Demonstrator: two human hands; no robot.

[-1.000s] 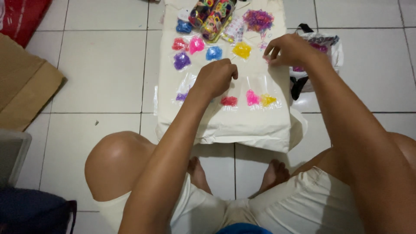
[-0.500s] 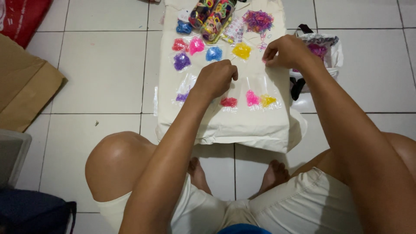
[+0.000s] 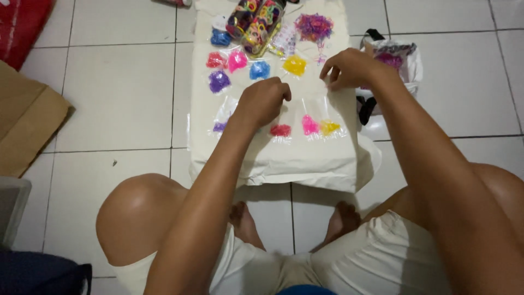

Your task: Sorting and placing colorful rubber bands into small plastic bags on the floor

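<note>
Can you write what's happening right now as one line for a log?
left hand: fist over clear bags | right hand: pinching clear bag edge | cloth: small bags of coloured bands in rows

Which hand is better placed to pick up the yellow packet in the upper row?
Probably the right hand: it rests just beside the yellow packet. The left hand sits lower, nearer the red packet.

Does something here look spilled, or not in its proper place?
Yes: loose purple and pink rubber bands lie in an unbagged heap at the far end of the cream cloth, while the other colours sit in small clear bags.
</note>
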